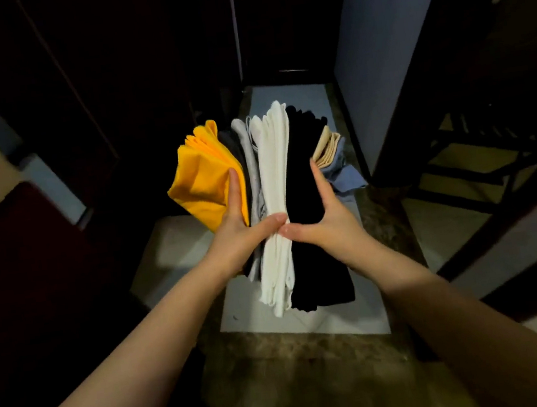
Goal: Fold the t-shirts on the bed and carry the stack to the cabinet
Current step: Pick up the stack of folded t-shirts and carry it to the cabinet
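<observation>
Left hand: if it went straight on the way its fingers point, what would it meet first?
The left hand lies flat along the yellow t-shirt, so it would slide on that cloth first. Beyond the shirt's far edge only dark doors show, depth unclear.

We see soft matt cloth throughout the stack (261,200), its yellow shirt (202,184) smooth and lightly creased, white shirt (275,175) plain and matt, black shirt (301,182) dull, below the stack we find pale smooth floor tiles (342,322) and mottled stone-like flooring (298,372), right of the stack a flat matt painted wall (382,37)
</observation>
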`<state>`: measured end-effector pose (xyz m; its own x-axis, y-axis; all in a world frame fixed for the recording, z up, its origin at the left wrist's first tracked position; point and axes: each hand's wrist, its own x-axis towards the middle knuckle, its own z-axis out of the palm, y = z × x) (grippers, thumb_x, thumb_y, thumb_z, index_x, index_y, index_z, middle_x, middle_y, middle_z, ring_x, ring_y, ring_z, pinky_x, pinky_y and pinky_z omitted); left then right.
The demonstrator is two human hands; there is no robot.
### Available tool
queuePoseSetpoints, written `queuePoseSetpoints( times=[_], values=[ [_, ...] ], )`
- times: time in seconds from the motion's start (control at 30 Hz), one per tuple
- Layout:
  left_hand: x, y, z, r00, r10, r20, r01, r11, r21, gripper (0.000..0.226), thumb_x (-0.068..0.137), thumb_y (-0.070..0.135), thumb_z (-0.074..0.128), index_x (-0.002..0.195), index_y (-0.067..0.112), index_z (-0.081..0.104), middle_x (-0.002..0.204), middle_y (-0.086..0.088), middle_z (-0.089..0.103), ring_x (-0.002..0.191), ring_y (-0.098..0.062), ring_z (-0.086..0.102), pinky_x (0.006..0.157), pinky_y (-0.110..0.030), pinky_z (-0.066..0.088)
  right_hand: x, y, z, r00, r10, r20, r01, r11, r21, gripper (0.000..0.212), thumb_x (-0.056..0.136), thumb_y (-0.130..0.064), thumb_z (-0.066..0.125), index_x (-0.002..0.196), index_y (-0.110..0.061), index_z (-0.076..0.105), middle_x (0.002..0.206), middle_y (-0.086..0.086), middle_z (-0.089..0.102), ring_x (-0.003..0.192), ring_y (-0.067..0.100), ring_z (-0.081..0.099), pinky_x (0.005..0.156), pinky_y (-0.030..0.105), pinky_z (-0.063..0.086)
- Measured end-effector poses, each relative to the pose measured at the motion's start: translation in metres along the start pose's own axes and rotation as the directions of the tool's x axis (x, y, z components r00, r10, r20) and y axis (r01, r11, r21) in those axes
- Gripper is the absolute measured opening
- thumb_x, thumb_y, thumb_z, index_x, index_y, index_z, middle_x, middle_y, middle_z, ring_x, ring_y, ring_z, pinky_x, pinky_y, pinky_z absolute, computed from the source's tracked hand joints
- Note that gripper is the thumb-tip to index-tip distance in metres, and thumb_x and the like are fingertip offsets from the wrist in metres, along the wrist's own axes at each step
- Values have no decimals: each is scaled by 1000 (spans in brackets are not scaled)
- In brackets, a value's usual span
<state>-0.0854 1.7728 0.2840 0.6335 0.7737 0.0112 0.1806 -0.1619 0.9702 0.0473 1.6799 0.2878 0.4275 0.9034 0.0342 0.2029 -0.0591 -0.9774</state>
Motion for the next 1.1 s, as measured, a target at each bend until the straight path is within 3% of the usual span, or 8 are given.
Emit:
queuePoseSetpoints(
  times=[0.17, 0.27, 0.37, 0.47, 0.6, 0.83, 0.93, 1.1],
  values=[
    [149, 2, 12, 999, -21, -28, 22, 999, 50, 97, 83, 34, 65, 140, 46, -13, 154, 9, 13, 139, -17, 24, 96, -21, 30, 143, 18, -45, 999, 10, 32, -12, 999, 43, 106, 70, -18, 81, 146, -43, 11, 148, -14, 34, 133, 4, 35, 102, 24, 35],
    [248, -9, 21, 998, -57, 1, 57, 996, 68, 96, 84, 36, 63, 139, 47, -15, 156, 5, 9, 140, -21, 23, 93, -23, 28, 238, 36, -69, 999, 31, 9, -31, 1000, 4, 109, 67, -24, 82, 146, -46, 11, 147, -10, 36, 132, 10, 39, 104, 32, 39],
    [355, -19, 21, 997, -61, 46, 60, 998, 10, 99, 77, 47, 67, 133, 56, -14, 157, 4, 9, 140, -23, 23, 104, -31, 31, 334, 49, -90, 995, 89, -34, -90, 995, -34, 110, 66, -33, 82, 144, -50, 7, 150, -4, 30, 134, 18, 37, 106, 45, 39],
    [454, -16, 19, 997, -54, 58, 54, 998, -8, 100, 66, 55, 71, 123, 64, -10, 157, 4, 2, 142, -24, 17, 110, -46, 31, 423, 50, -114, 992, 118, -43, -120, 992, -38, 107, 70, -31, 80, 144, -50, 4, 152, -2, 26, 134, 19, 35, 105, 46, 40],
    [566, -10, 20, 997, -52, 63, 51, 999, 13, 104, 66, 54, 72, 127, 57, -12, 157, 4, -4, 143, -24, 12, 111, -46, 30, 530, 54, -145, 992, 120, -32, -121, 992, -41, 108, 68, -34, 81, 143, -52, 5, 152, -3, 25, 135, 18, 34, 106, 45, 40],
    [748, -22, 19, 988, -82, -134, 85, 996, 14, 97, 82, 28, 65, 137, 45, -14, 157, 0, -7, 144, -24, 8, 110, -39, 25, 736, 78, -181, 989, 72, 131, -60, 994, -93, 107, 69, -29, 80, 138, -56, 3, 152, -1, 23, 135, 20, 33, 104, 43, 42],
    [814, -29, 10, 961, -135, -240, 137, 991, -7, 97, 79, 35, 65, 135, 47, -14, 157, -2, -4, 144, -26, 11, 113, -43, 24, 824, 81, -187, 970, 55, 238, -28, 993, -118, 104, 68, -33, 81, 130, -63, 2, 151, -2, 26, 133, 19, 37, 102, 43, 44],
    [891, -45, -31, 897, -245, -368, 238, 969, -65, 103, 65, 57, 70, 125, 60, -14, 158, -2, 3, 140, -30, 23, 108, -52, 32, 938, 82, -160, 911, 63, 408, -8, 991, -134, 108, 69, -30, 80, 142, -52, 5, 153, -2, 24, 134, 17, 35, 104, 41, 43]
  ],
)
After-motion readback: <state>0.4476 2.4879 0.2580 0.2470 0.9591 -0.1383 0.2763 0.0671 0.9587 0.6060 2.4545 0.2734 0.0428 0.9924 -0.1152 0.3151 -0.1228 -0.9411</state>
